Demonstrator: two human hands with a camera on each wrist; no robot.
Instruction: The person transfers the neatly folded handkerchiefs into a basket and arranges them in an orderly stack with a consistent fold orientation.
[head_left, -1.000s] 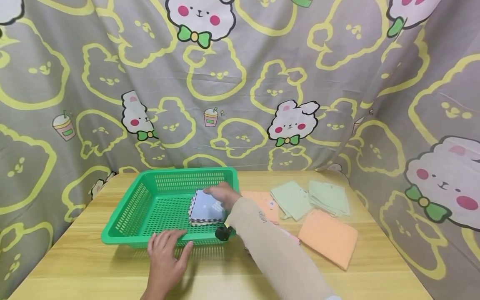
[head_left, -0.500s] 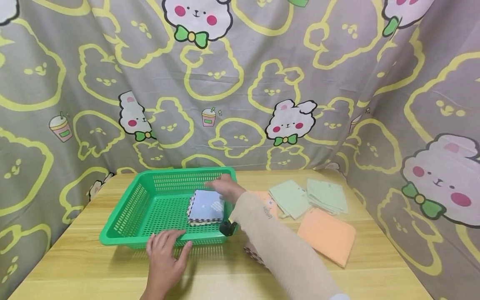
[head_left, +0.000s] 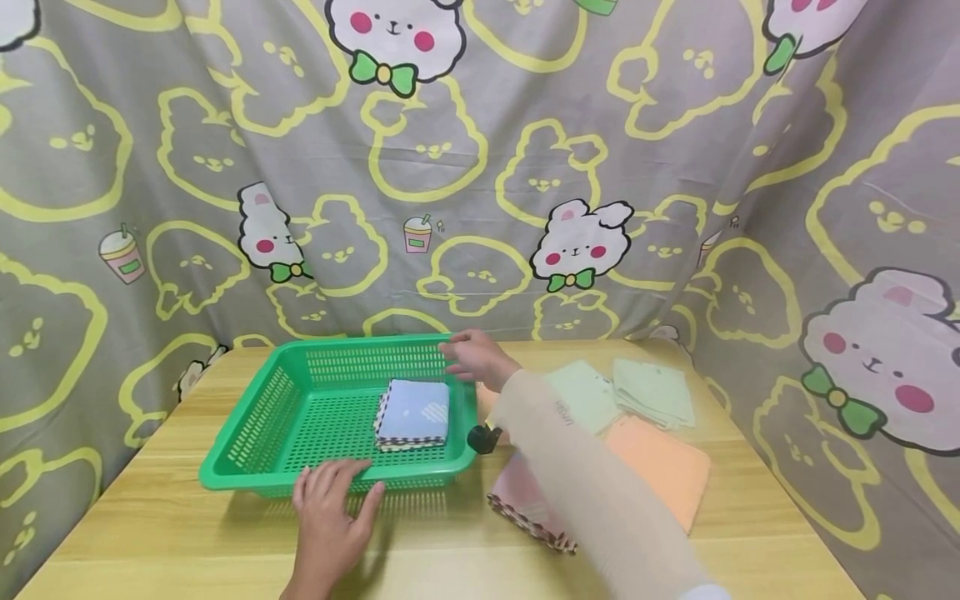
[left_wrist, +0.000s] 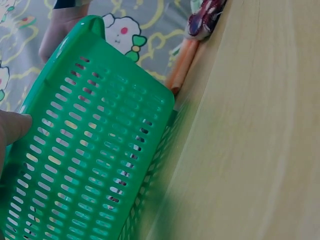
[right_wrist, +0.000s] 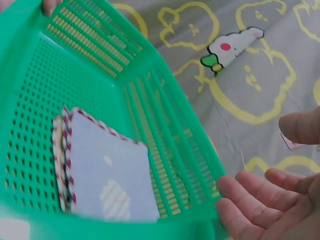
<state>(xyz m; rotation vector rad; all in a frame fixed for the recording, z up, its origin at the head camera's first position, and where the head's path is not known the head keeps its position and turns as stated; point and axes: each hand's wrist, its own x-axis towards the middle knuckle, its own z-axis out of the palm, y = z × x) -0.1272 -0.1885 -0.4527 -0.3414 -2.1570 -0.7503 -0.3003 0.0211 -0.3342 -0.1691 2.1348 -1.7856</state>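
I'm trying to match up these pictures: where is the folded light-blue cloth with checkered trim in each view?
Head: the folded light-blue cloth with checkered trim lies below and left of the picture's centre, in the green slotted plastic basket.
Left wrist: I can't make it out; the basket's wall fills the left side.
Right wrist: lower left, inside the basket.
Shared landmark: the basket, in all three.

1. Basket [left_wrist: 117,67]: green, slotted wall, filling much of the left half.
2. Left hand [left_wrist: 12,127]: one digit visible, its tip at the basket's rim.
3. Right hand [left_wrist: 62,32]: partly behind the basket, blurred.
4. Orange cloth [left_wrist: 185,65]: near the basket's corner.
5. Dark-red cloth [left_wrist: 205,20]: patterned, on the table [left_wrist: 250,125].
6. Curtain [left_wrist: 157,20]: grey, rabbit-printed, behind.
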